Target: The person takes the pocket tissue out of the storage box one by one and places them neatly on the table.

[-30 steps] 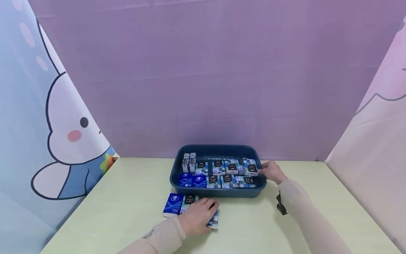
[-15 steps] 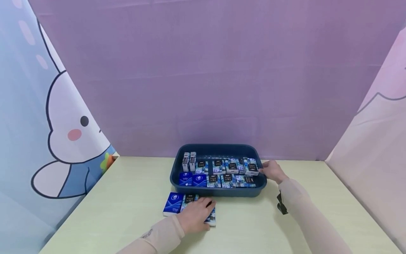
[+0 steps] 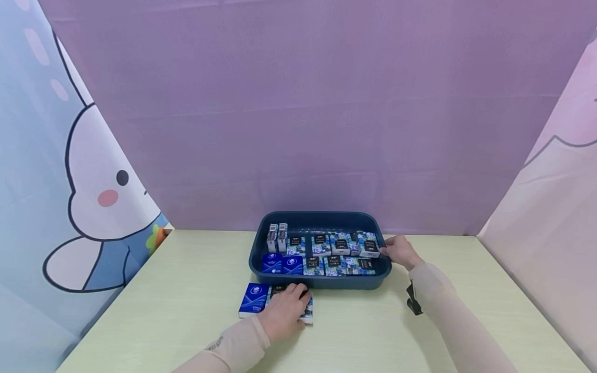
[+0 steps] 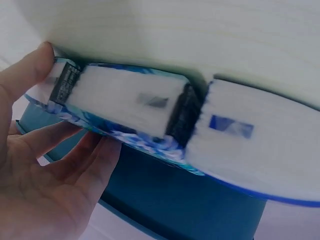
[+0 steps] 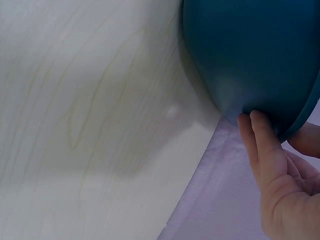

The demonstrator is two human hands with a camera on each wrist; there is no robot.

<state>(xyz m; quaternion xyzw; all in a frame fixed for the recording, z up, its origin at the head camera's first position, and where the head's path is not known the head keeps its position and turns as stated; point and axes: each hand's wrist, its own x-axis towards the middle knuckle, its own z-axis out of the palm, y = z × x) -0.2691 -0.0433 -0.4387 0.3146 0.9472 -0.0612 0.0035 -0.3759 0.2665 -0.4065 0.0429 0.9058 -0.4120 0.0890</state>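
My left hand (image 3: 283, 311) lies over the right end of a short row of tissue packs on the table in the head view. Its thumb and fingers hold the floral end tissue pack (image 3: 308, 314), which it partly hides. Beside that are another floral pack (image 4: 125, 97) and a plain blue tissue pack (image 3: 254, 299) at the row's left end. My right hand (image 3: 402, 252) grips the right side of a dark blue tray (image 3: 322, 282), fingers against the outer wall (image 5: 250, 55) and thumb at the rim. Inside the tray stand and lie several blue and floral packs.
The pale wooden table (image 3: 186, 280) carries the tray near its back edge, where a purple cloth (image 3: 298, 119) hangs. Printed cloth panels flank the table at left and right. The row of packs sits close to the tray's front wall.
My left hand has slid a little left and away from me, bringing the end floral pack closer to the others in the row. My right hand and the tray have stayed in place.
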